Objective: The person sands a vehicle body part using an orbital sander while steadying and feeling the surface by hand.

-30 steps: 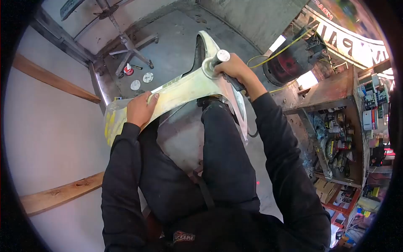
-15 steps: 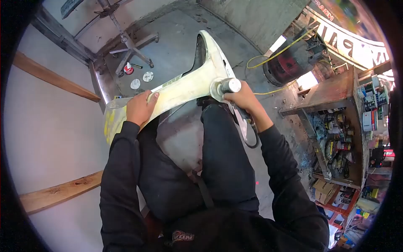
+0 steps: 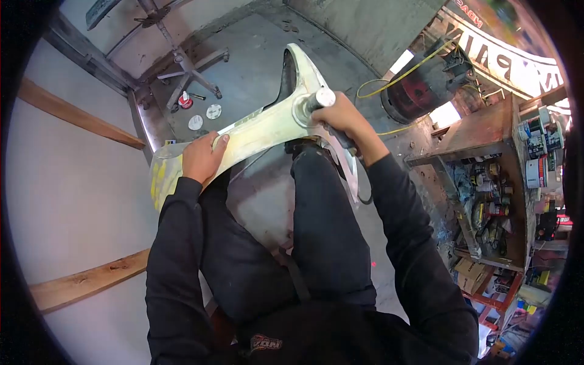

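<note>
Pale, yellow-patched panel (image 3: 261, 128): centre of frame, over person's legs (image 3: 328, 219), beneath both hands; long axis slanting from left of centre toward upper middle. Handheld tool (image 3: 326, 97): round pad against panel, near fork at its right end. Right hand (image 3: 340, 115): nearer fork, fingers wrapped round tool. Left hand (image 3: 204, 159): laid on panel's left part; gripping or only pressing, cannot tell.

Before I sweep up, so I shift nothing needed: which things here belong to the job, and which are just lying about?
In the job:
pale panel, under the left grip
handheld tool, in the right grip

Apparently lying about:
two white discs
red-and-white can
cardboard box
</note>
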The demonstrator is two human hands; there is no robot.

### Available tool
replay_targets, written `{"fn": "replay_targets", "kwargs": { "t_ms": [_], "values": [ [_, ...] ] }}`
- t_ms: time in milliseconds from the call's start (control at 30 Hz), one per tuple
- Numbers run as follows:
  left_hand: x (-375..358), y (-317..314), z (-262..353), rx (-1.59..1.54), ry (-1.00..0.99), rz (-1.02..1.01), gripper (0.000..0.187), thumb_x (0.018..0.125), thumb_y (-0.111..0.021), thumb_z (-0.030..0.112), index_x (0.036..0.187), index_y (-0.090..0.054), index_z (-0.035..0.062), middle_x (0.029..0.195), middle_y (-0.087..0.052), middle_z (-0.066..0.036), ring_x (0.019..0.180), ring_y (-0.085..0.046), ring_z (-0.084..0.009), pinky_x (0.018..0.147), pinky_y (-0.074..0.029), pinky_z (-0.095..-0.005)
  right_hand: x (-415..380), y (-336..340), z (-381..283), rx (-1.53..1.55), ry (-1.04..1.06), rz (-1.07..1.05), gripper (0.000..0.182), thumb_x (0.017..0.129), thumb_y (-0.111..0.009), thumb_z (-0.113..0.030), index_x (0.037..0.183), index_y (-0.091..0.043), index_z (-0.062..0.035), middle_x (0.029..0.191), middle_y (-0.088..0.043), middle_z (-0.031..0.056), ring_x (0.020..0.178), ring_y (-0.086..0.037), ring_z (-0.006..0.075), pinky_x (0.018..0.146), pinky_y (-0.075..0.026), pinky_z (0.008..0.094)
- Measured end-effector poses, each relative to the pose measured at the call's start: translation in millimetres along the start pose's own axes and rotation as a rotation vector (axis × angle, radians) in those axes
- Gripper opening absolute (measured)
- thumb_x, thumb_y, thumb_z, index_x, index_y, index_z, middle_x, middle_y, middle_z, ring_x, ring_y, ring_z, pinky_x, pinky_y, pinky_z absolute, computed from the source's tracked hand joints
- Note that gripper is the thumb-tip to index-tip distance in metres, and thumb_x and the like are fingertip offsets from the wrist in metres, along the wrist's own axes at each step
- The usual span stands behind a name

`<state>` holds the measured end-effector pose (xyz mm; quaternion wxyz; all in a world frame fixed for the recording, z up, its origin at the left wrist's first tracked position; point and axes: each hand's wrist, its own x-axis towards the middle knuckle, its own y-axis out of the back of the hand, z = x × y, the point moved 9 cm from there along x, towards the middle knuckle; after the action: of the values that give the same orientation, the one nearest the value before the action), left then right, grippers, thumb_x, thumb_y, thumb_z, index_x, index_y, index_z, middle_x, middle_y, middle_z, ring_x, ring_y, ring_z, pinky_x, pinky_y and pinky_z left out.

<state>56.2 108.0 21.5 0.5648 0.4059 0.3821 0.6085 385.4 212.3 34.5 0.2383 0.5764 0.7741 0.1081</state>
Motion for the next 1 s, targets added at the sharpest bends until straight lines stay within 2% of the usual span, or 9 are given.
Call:
{"fn": "replay_targets", "kwargs": {
  "t_ms": [133,300,400,433,567,800,833,1000],
  "values": [
    [-0.7,-0.5,1.3,0.012,-0.012,0.009,0.049,0.100,-0.051,0.052,0.100,-0.067,0.0058,0.083,-0.069,-0.023,0.084,-0.066,-0.0431,0.075,-0.048,-0.0536,19.7,3.4,-28.3,0.000,0.046,0.038,0.033,0.065,-0.079,-0.010,0.094,-0.073,0.0063,0.082,-0.071,0.0089,0.072,-0.065,0.0174,0.069,-0.052,0.0339],
    [-0.1,1.5,3.6,0.020,0.010,-0.017,0.049,0.101,-0.050,0.052,0.100,-0.067,0.0061,0.087,-0.070,-0.022,0.087,-0.067,-0.0419,0.076,-0.049,-0.0521,34.9,-5.9,-33.7,-0.026,-0.006,0.033,0.033,0.067,-0.078,-0.011,0.094,-0.073,0.0074,0.082,-0.071,0.0100,0.070,-0.065,0.0184,0.066,-0.052,0.0336],
    [-1.0,3.6,5.1,0.015,0.004,-0.011,0.049,0.101,-0.050,0.051,0.100,-0.067,0.0062,0.087,-0.070,-0.021,0.087,-0.067,-0.0414,0.076,-0.049,-0.0515,24.9,-13.3,-33.2,-0.003,0.109,0.007,0.040,0.067,-0.078,-0.017,0.099,-0.071,0.0060,0.086,-0.071,0.0133,0.077,-0.067,0.0223,0.069,-0.053,0.0367],
    [-0.7,3.7,5.2,0.017,0.004,-0.016,0.049,0.101,-0.050,0.051,0.100,-0.067,0.0062,0.087,-0.070,-0.020,0.087,-0.067,-0.0412,0.076,-0.049,-0.0515,18.2,-13.2,-23.4,-0.011,0.009,-0.011,0.040,0.067,-0.079,-0.016,0.100,-0.072,0.0051,0.089,-0.073,0.0134,0.081,-0.069,0.0222,0.074,-0.054,0.0357],
    [-1.6,2.7,4.2,0.012,0.006,-0.018,0.049,0.101,-0.049,0.052,0.098,-0.067,0.0062,0.087,-0.070,-0.020,0.086,-0.067,-0.0408,0.075,-0.049,-0.0515,-9.6,-7.5,0.5,-0.008,0.018,0.035,0.041,0.065,-0.081,-0.014,0.100,-0.073,0.0043,0.095,-0.075,0.0137,0.088,-0.072,0.0225,0.082,-0.054,0.0346],
    [-2.8,4.9,5.6,0.008,-0.006,-0.005,0.049,0.101,-0.049,0.052,0.099,-0.067,0.0067,0.087,-0.070,-0.019,0.085,-0.067,-0.0409,0.075,-0.049,-0.0512,-51.2,-3.4,39.8,0.123,0.090,0.092,0.043,0.067,-0.079,-0.011,0.107,-0.072,0.0034,0.096,-0.075,0.0115,0.087,-0.071,0.0197,0.082,-0.054,0.0342],
    [-3.5,6.4,7.4,0.011,-0.009,-0.001,0.049,0.101,-0.049,0.052,0.099,-0.067,0.0065,0.086,-0.070,-0.019,0.085,-0.067,-0.0409,0.075,-0.049,-0.0513,-55.7,-4.0,46.9,0.133,0.037,0.074,0.044,0.067,-0.079,-0.011,0.108,-0.072,0.0028,0.096,-0.075,0.0108,0.087,-0.071,0.0191,0.083,-0.055,0.0336],
    [-2.9,4.1,6.4,0.005,-0.028,0.020,0.051,0.101,-0.049,0.053,0.099,-0.067,0.0056,0.083,-0.069,-0.019,0.084,-0.067,-0.0406,0.074,-0.049,-0.0515,-63.9,-6.0,42.6,0.097,0.035,0.049,0.043,0.067,-0.079,-0.011,0.108,-0.072,0.0032,0.096,-0.075,0.0104,0.087,-0.071,0.0184,0.082,-0.055,0.0330]
  ]
}}
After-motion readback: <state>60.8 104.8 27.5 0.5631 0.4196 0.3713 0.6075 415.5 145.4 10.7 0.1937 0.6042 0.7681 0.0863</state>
